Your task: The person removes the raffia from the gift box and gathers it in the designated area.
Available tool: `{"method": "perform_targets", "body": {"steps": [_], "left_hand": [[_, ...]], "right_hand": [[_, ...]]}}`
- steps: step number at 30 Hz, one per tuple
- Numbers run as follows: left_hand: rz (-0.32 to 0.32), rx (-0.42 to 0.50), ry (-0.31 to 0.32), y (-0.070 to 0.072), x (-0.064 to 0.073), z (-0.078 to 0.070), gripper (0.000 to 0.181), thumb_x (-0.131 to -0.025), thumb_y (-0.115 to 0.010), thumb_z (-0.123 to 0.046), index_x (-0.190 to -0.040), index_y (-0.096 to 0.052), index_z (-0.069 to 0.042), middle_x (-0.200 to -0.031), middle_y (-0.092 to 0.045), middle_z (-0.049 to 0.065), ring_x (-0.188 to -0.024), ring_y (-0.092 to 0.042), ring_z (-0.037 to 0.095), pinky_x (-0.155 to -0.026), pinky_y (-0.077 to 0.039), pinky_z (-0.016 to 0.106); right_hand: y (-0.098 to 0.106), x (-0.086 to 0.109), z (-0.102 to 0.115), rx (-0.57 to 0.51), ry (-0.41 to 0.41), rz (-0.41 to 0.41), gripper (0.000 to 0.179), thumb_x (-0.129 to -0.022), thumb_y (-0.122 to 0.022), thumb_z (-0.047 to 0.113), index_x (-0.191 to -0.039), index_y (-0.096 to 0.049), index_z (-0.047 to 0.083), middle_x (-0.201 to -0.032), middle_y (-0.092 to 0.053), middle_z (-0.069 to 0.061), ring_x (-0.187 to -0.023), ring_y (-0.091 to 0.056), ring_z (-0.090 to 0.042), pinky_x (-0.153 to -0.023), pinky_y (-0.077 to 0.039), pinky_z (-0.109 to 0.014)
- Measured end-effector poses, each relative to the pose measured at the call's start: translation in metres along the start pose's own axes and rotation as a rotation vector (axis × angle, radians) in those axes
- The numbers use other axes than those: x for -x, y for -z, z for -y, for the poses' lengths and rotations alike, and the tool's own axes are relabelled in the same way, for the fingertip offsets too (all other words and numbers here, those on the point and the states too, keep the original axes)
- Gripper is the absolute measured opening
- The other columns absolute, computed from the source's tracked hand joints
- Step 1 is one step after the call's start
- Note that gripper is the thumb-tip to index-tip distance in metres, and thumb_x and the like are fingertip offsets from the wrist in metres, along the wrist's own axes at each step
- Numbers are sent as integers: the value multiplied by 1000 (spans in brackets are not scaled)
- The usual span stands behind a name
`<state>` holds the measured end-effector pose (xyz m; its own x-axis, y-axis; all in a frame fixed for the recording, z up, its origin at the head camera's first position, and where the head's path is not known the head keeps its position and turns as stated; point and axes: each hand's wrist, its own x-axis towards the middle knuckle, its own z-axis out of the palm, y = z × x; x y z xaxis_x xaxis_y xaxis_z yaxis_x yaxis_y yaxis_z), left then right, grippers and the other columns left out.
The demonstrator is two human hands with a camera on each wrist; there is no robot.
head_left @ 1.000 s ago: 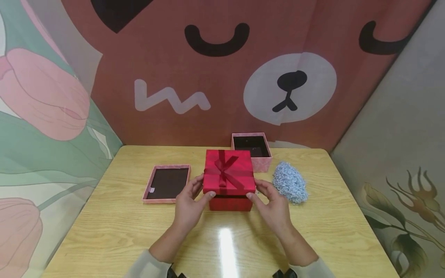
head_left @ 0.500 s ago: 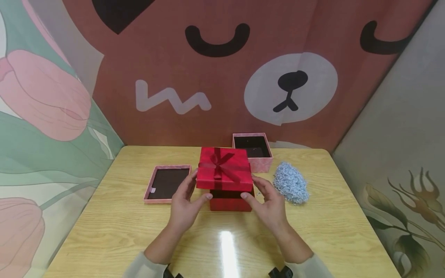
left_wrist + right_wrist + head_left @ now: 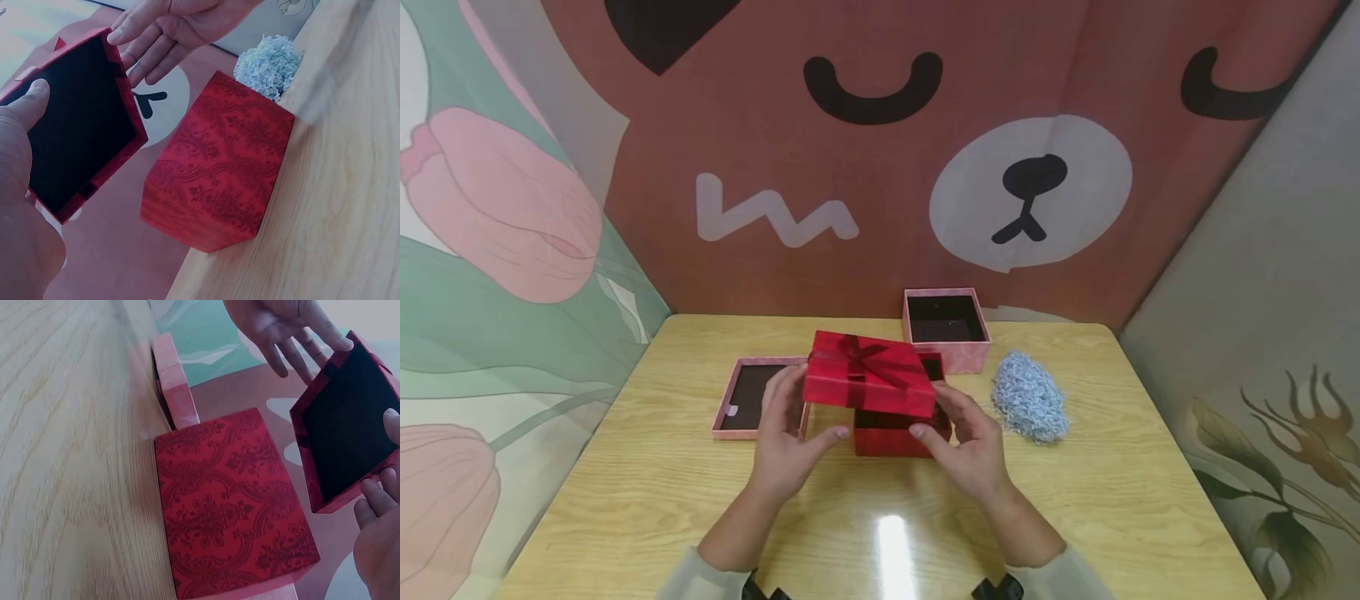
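A red gift box lid (image 3: 880, 379) with a dark red ribbon bow is held raised and tilted by both hands. Its black inside shows in both wrist views. My left hand (image 3: 784, 454) holds the lid's left side, thumb underneath. At the lid's right side is my right hand (image 3: 966, 446), thumb near the front lower edge and fingers along the side. Below and slightly right of the lid, the red patterned box base (image 3: 891, 442) stands on the table; part of its dark opening shows. The wrist views show the base's damask-like sides (image 3: 219, 169).
A pink lid (image 3: 722, 417) lies upturned at the left, its inside dark. Behind the red base stands an open pink box (image 3: 966, 358). A heap of blue crinkled shreds (image 3: 1030, 400) sits at the right on the wooden table (image 3: 625, 500). Printed cloth walls surround the table.
The red lid has come up off its base and shifted left, tilting down to the right. Both hands moved left with it, and the base's opening has come into view.
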<state>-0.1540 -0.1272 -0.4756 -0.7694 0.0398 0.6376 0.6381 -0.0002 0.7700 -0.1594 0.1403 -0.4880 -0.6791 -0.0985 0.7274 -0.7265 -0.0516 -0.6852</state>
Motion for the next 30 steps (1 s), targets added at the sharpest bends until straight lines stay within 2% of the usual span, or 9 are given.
{"method": "perform_targets", "body": {"steps": [2,5,6,8,9,13,17,24,30], "left_hand": [[-12,-6,4,3,0,-2,97,-69,-86,20,-153,-42,1,-149,-37,18,-142,-46,32,-120,-37,35],[-32,-16,32,7,1,-5,95,-69,-85,21,-152,-45,-1,-147,-39,15,-142,-46,30,-95,-58,27],[-39,-23,43,9,1,-5,94,-70,-85,21,-152,-46,-3,-147,-39,14,-143,-46,28,-85,-61,25],[-47,-40,34,11,2,-6,94,-69,-85,22,-151,-47,-2,-146,-39,13,-142,-48,27,-79,-62,24],[-50,-38,23,12,3,-6,94,-69,-84,24,-151,-47,-1,-146,-39,14,-141,-48,27,-79,-62,24],[-61,-59,-40,18,3,-5,93,-67,-82,26,-150,-48,4,-142,-43,19,-139,-50,30,-109,-49,30],[-88,-86,-30,25,3,-6,93,-69,-82,25,-152,-46,2,-143,-50,19,-139,-51,30,-117,-41,33],[-116,-35,46,40,8,-12,79,-74,-79,25,-144,-50,6,-139,-54,22,-126,-60,29,-92,-60,33],[-102,-98,15,55,10,-14,75,-77,-78,21,-146,-50,7,-144,-50,25,-123,-58,31,-101,-55,29]], "right_hand": [[-3,0,0,-7,11,3,69,-74,-80,-22,-138,-56,-12,-136,-66,-21,-129,-63,-25,-105,-52,-33],[-6,-2,1,-8,14,14,72,-74,-80,-23,-141,-55,-12,-138,-64,-21,-132,-61,-26,-107,-51,-34],[-7,-2,1,-4,12,20,73,-74,-79,-23,-141,-55,-11,-139,-64,-20,-133,-60,-26,-107,-50,-34],[-9,-4,2,-2,12,29,74,-74,-79,-24,-142,-55,-10,-140,-63,-21,-133,-60,-27,-106,-50,-35],[-10,-5,2,-3,11,32,74,-74,-78,-24,-143,-55,-10,-139,-63,-22,-133,-60,-28,-106,-51,-36],[-15,-8,4,-14,3,40,73,-74,-77,-25,-142,-55,-10,-139,-63,-23,-133,-60,-29,-107,-50,-38],[-22,-8,5,-9,-12,46,69,-75,-78,-24,-140,-58,-10,-138,-63,-24,-135,-58,-26,-111,-47,-38],[-32,-7,7,25,-34,90,66,-77,-83,-16,-138,-59,-10,-141,-60,-26,-137,-56,-27,-113,-45,-35],[-40,-4,7,100,-53,131,68,-75,-89,-5,-139,-62,-4,-142,-62,-19,-134,-58,-27,-112,-46,-31]]}}
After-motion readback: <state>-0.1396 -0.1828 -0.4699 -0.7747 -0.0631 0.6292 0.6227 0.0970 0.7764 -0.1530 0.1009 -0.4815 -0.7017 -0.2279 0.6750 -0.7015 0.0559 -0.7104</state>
